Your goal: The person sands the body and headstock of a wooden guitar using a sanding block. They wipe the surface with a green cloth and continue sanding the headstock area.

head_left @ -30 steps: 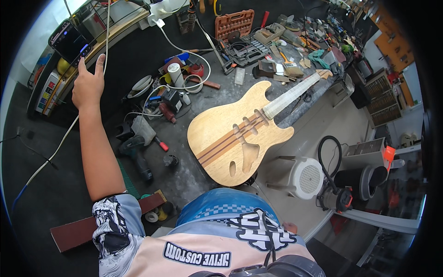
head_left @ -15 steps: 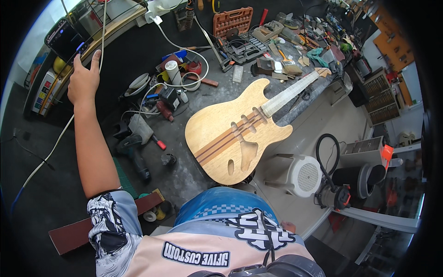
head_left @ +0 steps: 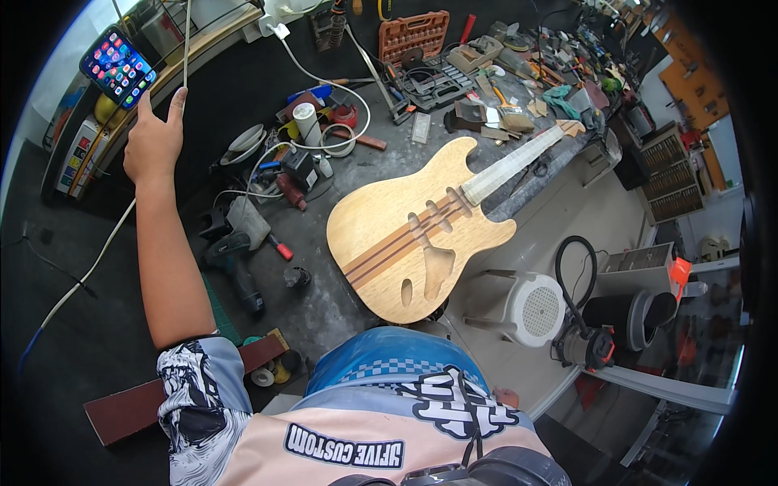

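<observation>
Though close, phone (head_left: 119,66) beyond left hand (head_left: 154,144).

A woodworking workshop, cluttered with tools, with an unfinished electric guitar at its centre.

The guitar (head_left: 389,243), bare wood with open cavities, lies mid-frame on a grey workbench (head_left: 361,172) marked with pale smears; a cordless drill (head_left: 233,263) sits left of centre, and a long board faced in what looks like red-brown sandpaper (head_left: 121,415) at lower left. Toward the top stand an orange socket-set case lid (head_left: 415,36) and a paintbrush (head_left: 512,117) amid heaped hand tools; at upper right, a rack of small compartments (head_left: 673,168) and an orange-brown wall panel (head_left: 689,85); at lower right, a vacuum-like machine (head_left: 585,350) with a black hose (head_left: 561,263).
</observation>
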Demonstrator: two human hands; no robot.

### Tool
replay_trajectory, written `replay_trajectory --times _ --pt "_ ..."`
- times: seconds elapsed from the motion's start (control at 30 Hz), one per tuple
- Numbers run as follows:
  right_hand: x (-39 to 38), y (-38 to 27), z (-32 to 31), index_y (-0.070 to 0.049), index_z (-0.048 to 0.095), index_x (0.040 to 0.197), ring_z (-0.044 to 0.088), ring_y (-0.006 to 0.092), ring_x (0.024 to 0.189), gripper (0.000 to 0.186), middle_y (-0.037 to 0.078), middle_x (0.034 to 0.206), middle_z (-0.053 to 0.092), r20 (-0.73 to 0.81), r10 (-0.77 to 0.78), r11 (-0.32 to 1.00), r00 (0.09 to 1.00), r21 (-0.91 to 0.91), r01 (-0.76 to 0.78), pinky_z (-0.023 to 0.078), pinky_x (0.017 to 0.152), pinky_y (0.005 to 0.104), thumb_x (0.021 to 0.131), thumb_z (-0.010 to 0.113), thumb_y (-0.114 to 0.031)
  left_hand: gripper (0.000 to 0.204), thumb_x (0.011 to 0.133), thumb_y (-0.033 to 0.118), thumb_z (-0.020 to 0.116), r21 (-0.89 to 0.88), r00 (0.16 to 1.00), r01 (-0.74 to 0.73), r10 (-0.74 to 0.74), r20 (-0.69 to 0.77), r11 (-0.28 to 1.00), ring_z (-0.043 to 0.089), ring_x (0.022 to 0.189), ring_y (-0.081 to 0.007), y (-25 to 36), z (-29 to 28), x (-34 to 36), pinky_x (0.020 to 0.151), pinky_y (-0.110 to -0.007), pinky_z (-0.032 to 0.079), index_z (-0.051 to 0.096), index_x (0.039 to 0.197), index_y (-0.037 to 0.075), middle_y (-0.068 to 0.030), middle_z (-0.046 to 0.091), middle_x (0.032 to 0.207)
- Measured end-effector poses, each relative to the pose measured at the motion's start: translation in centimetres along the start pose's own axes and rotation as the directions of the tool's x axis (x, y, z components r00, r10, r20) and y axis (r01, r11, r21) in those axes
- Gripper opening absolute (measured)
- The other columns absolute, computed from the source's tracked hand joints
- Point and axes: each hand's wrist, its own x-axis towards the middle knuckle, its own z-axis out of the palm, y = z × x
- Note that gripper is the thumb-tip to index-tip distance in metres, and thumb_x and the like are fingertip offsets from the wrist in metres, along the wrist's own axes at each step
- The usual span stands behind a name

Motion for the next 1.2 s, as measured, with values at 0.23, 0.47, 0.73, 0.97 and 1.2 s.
replay_trajectory --times 0.23,0.47,0.73,0.97,1.2 --pt "0.0 -0.6 0.2 0.001 0.077 0.081 0.063 0.0165 0.067 0.026 0.011 0.071 0.072 -0.027 0.009 0.999 1.0 -0.043 -0.01 0.051 0.064 0.0363 0.087 0.079 -0.024 0.083 0.092 0.08 0.052 -0.063 0.976 -0.15 0.137 -0.169 0.987 0.071 0.1 -0.0372 1.6 -1.4 -2.5 0.086 -0.051 0.055 0.051 0.152 0.023 -0.0155 0.073 0.103" --pt "2.1 -5.8 -2.8 0.002 0.076 0.09 0.063 0.0159 0.07 0.03 0.009 0.075 0.071 -0.169 -0.096 0.985 0.981 0.122 0.118 0.05 0.067 0.0342 0.093 0.073 -0.028 0.052 0.088 0.03 0.083 -0.463 0.717 -0.696 0.556 -0.42 0.549 0.064 0.082 -0.0244 9.1 2.7 -15.7 0.077 -0.038 0.054 0.068 0.131 0.007 -0.008 0.07 0.093" --pt "-1.5 -23.9 -7.5 0.002 0.071 0.107 0.065 0.0126 0.078 0.019 0.008 0.087 0.073 -0.068 -0.419 0.886 0.905 0.187 0.424 0.053 0.076 0.0293 0.099 0.069 -0.014 0.066 0.095 0.04 0.073 -0.568 0.57 -0.544 0.769 0.29 0.618 0.046 0.137 -0.037 11.2 14.5 -28.2 0.112 -0.049 0.04 0.051 0.15 0.01 -0.0167 0.053 0.145" --pt "-0.5 -30.8 -8.7 0.0 0.073 0.104 0.066 0.0148 0.076 0.015 0.009 0.086 0.071 0.01 -0.563 0.822 0.827 0.112 0.558 0.053 0.075 0.0296 0.095 0.072 -0.012 0.085 0.101 0.059 0.053 -0.499 0.405 -0.561 0.744 0.531 0.661 0.012 0.16 -0.0358 17.4 17.7 -32.1 0.129 -0.054 0.012 0.028 0.163 0.007 -0.017 0.02 0.172" --pt "7.3 -36.6 -12.4 -0.002 0.068 0.118 0.067 0.0169 0.075 0.026 0.009 0.084 0.07 0.102 -0.668 0.744 0.737 0.075 0.664 0.054 0.074 0.0321 0.093 0.074 -0.007 0.092 0.1 0.063 0.051 -0.531 0.377 -0.577 0.779 0.5 0.62 0.011 0.161 -0.0348 25.6 19.5 -34.7 0.129 -0.055 0.009 0.024 0.164 0.003 -0.0151 0.018 0.173"
